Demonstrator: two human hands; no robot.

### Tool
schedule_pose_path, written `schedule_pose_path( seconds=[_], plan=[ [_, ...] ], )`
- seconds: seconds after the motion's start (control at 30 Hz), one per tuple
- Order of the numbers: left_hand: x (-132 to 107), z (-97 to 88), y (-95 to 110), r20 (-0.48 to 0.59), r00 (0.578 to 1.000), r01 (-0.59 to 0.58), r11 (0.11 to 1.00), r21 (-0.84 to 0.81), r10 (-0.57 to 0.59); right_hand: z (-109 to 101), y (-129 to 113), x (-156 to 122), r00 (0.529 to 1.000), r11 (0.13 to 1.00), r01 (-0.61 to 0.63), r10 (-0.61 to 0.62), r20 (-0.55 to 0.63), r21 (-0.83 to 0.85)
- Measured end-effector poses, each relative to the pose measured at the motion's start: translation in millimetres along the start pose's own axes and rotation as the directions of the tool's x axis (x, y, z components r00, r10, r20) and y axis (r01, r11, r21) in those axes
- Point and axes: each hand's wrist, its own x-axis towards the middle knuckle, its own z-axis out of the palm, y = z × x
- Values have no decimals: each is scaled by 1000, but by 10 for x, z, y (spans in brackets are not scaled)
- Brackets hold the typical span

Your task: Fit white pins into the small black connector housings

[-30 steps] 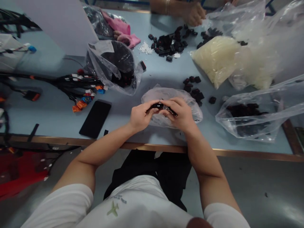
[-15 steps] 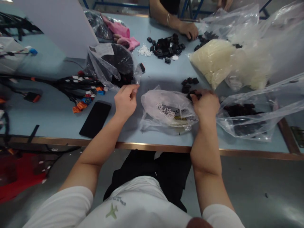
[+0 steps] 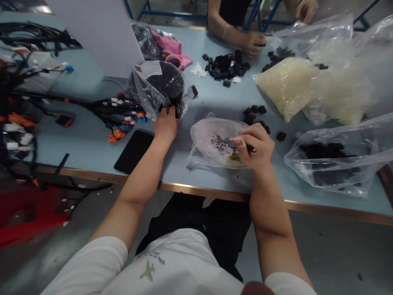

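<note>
Head view: right hand (image 3: pixel 256 147) closed in a tight pinch, fingertips gripping a small black plastic piece (image 3: pixel 251 148) above a flattened clear plastic bag (image 3: pixel 202 153) with white granules inside, the bag lying directly under the fingers. Left hand (image 3: pixel 166 127) resting against the mouth of a bulging clear plastic bag (image 3: pixel 147 102) packed with a dark coiled bundle, fingers curled over dark parts at the opening; whether they grip anything, impossible to tell. Loose black connector housings (image 3: pixel 253 114) scattered just beyond the right hand, within easy reach. Multicoloured wire harness (image 3: pixel 118 110) lying left of the left hand, apart from the loose parts. Black smartphone (image 3: pixel 133 150) near the brass-coloured edge of the light-blue worktable (image 3: pixel 92 151). Farther across, a co-worker's hand (image 3: pixel 254 44) just beside a heap of black housings (image 3: pixel 225 67).
</note>
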Motion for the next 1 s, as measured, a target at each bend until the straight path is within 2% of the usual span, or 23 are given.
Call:
schedule_pose_path(
  seconds=[0.07,0.17,0.3,0.43,0.53,0.63,0.73,0.83,0.9,1.0],
  plan=[
    [15,17,12,19,1000,-2,1000,0,2,35,8,-2,999,999,18,-19,31,34],
    [19,48,6,10,1000,-28,999,-27,29,74,8,-15,990,997,-53,45,135,50],
    [-1,65,-26,-35,998,-59,994,-92,56,124,12,-39,932,985,-170,164,323,-12],
    [-49,-23,24,-40,996,-79,992,-101,75,168,37,-52,817,961,-189,268,510,-202],
    [-84,-143,128,-76,994,-90,992,-87,84,198,48,-52,709,941,-108,298,639,-319],
    [-141,-240,264,-130,985,-144,950,-278,111,232,61,-56,638,928,-17,297,710,-373],
    [-258,-270,420,-67,984,-173,782,-599,166,264,90,-70,641,925,23,278,716,-380],
    [-418,-257,568,67,977,-51,527,-848,203,274,119,-84,664,936,7,259,701,-352],
    [-513,-255,640,160,958,56,391,-919,237,267,119,-83,661,948,-27,256,706,-318],
    [-602,-271,699,246,929,174,259,-950,277,254,80,-59,616,949,-50,275,738,-312]
  ],
)
